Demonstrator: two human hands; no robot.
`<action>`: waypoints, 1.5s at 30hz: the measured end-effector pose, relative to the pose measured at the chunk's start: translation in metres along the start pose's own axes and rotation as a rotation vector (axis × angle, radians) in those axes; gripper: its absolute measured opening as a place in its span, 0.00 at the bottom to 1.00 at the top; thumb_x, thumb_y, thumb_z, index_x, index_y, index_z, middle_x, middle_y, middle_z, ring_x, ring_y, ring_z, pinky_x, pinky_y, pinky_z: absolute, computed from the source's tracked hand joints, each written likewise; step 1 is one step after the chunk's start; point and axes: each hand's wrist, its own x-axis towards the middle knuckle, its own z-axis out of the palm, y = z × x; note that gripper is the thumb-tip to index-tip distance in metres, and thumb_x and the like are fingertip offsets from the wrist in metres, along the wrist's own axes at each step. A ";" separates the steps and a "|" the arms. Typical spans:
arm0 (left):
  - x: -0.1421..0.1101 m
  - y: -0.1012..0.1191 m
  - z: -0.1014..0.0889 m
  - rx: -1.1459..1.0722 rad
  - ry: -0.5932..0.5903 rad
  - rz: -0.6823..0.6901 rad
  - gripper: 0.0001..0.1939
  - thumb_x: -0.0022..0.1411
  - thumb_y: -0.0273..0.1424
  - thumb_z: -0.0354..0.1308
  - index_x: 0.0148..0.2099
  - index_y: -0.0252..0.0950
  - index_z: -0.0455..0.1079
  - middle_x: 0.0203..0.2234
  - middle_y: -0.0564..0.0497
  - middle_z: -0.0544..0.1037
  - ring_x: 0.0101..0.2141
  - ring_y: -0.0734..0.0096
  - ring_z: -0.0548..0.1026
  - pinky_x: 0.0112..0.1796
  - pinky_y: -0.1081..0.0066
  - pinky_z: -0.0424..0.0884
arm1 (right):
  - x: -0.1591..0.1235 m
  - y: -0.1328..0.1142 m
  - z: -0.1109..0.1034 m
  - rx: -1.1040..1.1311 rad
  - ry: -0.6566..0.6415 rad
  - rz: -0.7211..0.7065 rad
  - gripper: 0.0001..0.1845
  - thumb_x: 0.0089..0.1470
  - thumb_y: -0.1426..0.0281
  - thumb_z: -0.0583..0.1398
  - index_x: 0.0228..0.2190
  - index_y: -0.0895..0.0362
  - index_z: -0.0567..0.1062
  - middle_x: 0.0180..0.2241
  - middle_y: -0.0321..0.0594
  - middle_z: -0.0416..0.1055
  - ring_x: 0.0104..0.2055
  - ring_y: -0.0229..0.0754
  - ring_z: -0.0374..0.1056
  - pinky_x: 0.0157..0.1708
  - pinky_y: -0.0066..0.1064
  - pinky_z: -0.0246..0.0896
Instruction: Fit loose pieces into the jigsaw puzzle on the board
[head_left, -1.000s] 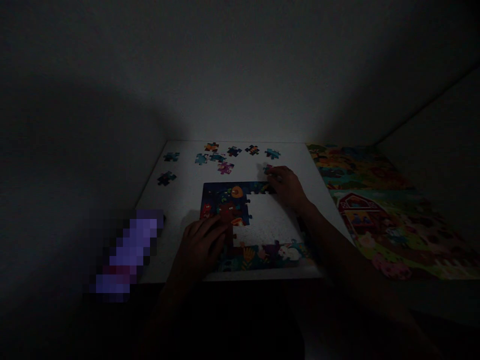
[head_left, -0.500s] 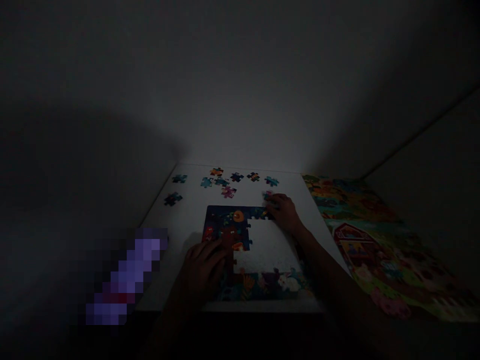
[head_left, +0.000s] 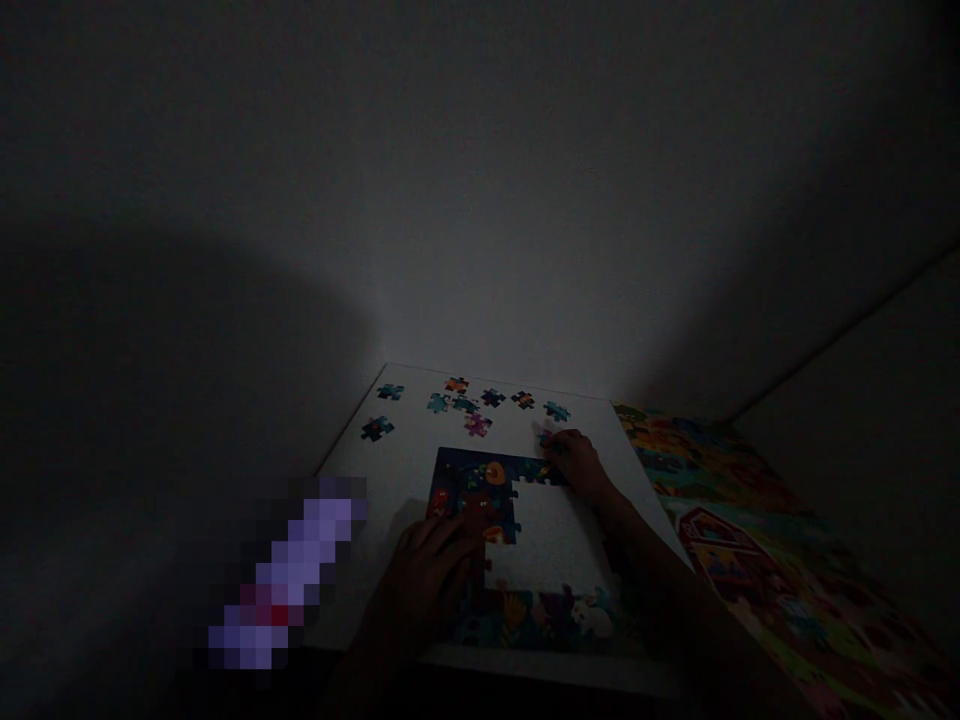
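Observation:
A partly assembled jigsaw puzzle (head_left: 491, 505) with dark, colourful animal pictures lies on the white table, its border joined around a bare middle. My left hand (head_left: 436, 560) rests on its left side, palm down, fingers stretched out and holding nothing. Just beyond the puzzle's top edge, at the right, my right hand (head_left: 577, 462) has its fingers closed on a small puzzle piece (head_left: 545, 438). The fingers cover part of that piece. A pink puzzle piece (head_left: 477, 425) lies to the left of it, and a teal puzzle piece (head_left: 556, 411) lies behind it.
Several loose pieces are scattered along the far side, among them an orange piece (head_left: 456, 384) and a dark piece (head_left: 377, 429). Colourful picture sheets (head_left: 724, 545) lie at the right. A pale wall (head_left: 495, 300) rises behind the table (head_left: 360, 560). A blurred purple patch (head_left: 300, 570) is at left.
The whole view has shifted, so everything sits lower and slightly to the right. My right hand keeps its place by the puzzle's top edge with the piece at its fingertips. My left hand stays put.

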 end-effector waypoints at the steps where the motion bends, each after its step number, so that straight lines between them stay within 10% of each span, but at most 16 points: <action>1: 0.000 0.000 0.001 0.000 0.000 -0.001 0.17 0.68 0.27 0.50 0.54 0.45 0.73 0.55 0.49 0.74 0.53 0.60 0.71 0.52 0.55 0.71 | 0.003 -0.003 -0.003 -0.017 -0.020 0.010 0.12 0.55 0.70 0.60 0.40 0.56 0.81 0.48 0.46 0.74 0.51 0.48 0.69 0.50 0.35 0.61; 18: -0.001 0.000 -0.002 -0.005 0.043 0.022 0.16 0.67 0.26 0.51 0.53 0.44 0.73 0.54 0.49 0.76 0.51 0.61 0.73 0.50 0.58 0.73 | 0.015 -0.050 -0.002 -0.265 -0.024 -0.001 0.13 0.58 0.73 0.56 0.39 0.58 0.80 0.46 0.50 0.75 0.51 0.50 0.69 0.47 0.36 0.61; 29: -0.003 0.001 0.003 -0.036 0.053 -0.008 0.17 0.69 0.27 0.49 0.54 0.43 0.73 0.54 0.48 0.75 0.52 0.60 0.72 0.52 0.55 0.72 | 0.042 -0.107 0.026 -0.024 -0.058 -0.221 0.14 0.62 0.68 0.56 0.45 0.58 0.77 0.48 0.48 0.75 0.51 0.46 0.69 0.51 0.34 0.60; 45: -0.003 0.002 0.000 -0.078 -0.016 -0.042 0.17 0.69 0.29 0.51 0.58 0.45 0.70 0.56 0.49 0.73 0.54 0.59 0.70 0.54 0.54 0.70 | 0.105 -0.124 0.062 0.072 -0.038 -0.066 0.18 0.59 0.70 0.55 0.49 0.59 0.77 0.47 0.47 0.76 0.48 0.43 0.72 0.47 0.29 0.62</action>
